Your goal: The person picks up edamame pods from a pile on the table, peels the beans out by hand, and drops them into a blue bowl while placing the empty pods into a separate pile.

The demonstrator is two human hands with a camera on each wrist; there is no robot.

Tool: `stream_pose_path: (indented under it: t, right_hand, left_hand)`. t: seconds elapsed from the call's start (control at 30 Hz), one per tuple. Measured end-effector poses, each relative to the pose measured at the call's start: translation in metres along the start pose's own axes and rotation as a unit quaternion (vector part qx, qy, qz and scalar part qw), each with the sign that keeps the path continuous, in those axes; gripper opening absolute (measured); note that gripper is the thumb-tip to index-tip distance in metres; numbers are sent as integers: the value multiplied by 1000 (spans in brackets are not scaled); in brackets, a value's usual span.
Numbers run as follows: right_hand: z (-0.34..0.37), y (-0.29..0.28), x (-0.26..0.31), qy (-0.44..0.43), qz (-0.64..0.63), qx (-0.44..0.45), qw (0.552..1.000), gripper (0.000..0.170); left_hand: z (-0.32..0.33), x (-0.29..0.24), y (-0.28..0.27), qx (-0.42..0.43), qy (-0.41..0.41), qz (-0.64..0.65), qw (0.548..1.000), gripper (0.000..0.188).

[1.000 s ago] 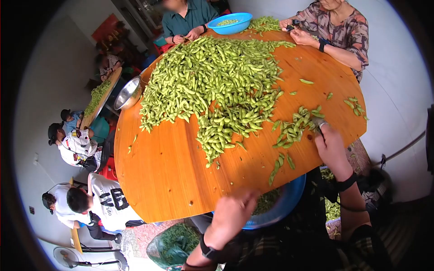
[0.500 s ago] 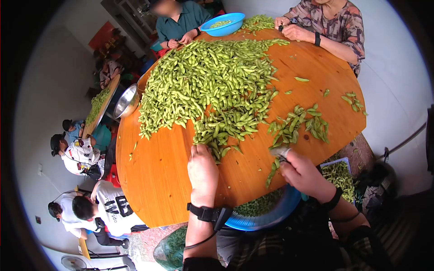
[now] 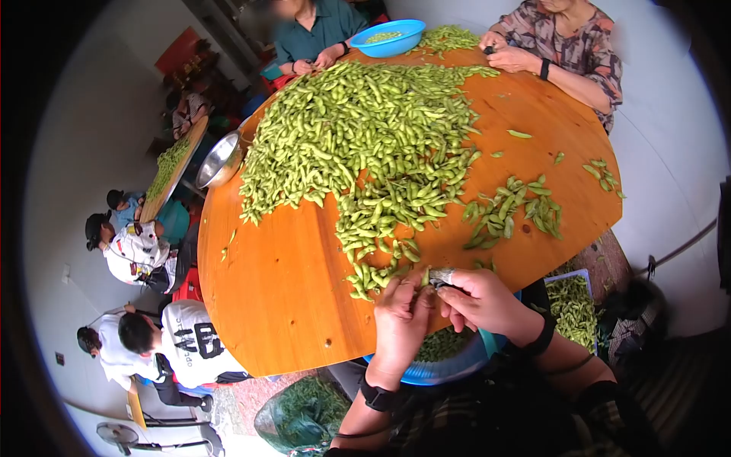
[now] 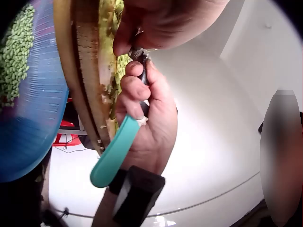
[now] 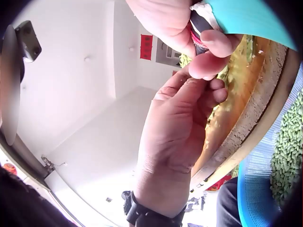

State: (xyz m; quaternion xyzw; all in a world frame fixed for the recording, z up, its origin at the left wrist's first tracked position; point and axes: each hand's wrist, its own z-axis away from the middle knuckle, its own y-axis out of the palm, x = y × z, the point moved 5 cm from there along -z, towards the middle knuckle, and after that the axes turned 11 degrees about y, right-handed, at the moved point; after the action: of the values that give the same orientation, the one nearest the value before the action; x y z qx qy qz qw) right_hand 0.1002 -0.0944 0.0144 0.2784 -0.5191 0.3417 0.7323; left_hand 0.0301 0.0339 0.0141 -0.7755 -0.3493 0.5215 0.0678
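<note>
My left hand (image 3: 400,312) is at the table's front edge with thumb and fingertips together, pinching a green soybean pod (image 3: 426,278). Against its fingertips comes my right hand (image 3: 487,305), which grips a small tool with a flat teal handle (image 4: 116,156) and a dark middle part; fingers mostly hide its working end. Ahead of both hands, a strip of soybean pods (image 3: 373,278) runs down from the large pod heap (image 3: 358,137). Below the edge sits a blue basin (image 3: 438,373) holding shelled green beans (image 5: 289,146).
A smaller pod pile (image 3: 514,209) lies on the round wooden table (image 3: 274,297) to the right. Across it, two people work beside a blue bowl (image 3: 388,46). A metal bowl (image 3: 221,158) stands at the left edge. A crate of pods (image 3: 572,305) is on the floor at right.
My left hand went forward to the front of the pod strip, then came back with a pod. My right hand moved left from the small pile to meet it, still holding the tool.
</note>
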Motion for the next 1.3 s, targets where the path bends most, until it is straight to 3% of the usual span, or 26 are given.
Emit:
stream_pose_path:
  t: [0.2, 0.5, 0.6, 0.77, 0.87, 1.07, 1.13, 1.23, 1.3]
  right_hand:
    - [6, 3, -8, 47, -3, 2, 999, 17]
    - [10, 6, -5, 70, -20, -16, 997, 13]
    - [9, 7, -7, 42, 13, -16, 999, 8]
    - [7, 12, -11, 13, 33, -38, 999, 9]
    - [6, 10, -14, 12, 22, -46, 999, 20]
    - [8, 10, -9, 45, -6, -48, 998, 20]
    - [8, 10, -8, 46, -26, -35, 998, 19]
    - [7, 6, -8, 60, -47, -26, 997, 18]
    - [8, 5, -4, 77, -62, -31, 995, 14]
  left_hand:
    - [5, -8, 3, 0, 22, -22, 999, 27]
    - [16, 11, 7, 2, -54, 156, 986, 19]
    - [20, 11, 8, -2, -92, 249, 964, 13]
    - [21, 9, 4, -16, -83, 245, 966, 12]
    - [23, 13, 5, -13, -83, 251, 964, 11]
    - [25, 21, 5, 2, -145, 328, 933, 12]
    - [25, 24, 5, 29, -220, 385, 896, 12]
    - [17, 27, 2, 68, -176, 419, 888, 17]
    - [15, 28, -2, 75, -189, 460, 864, 19]
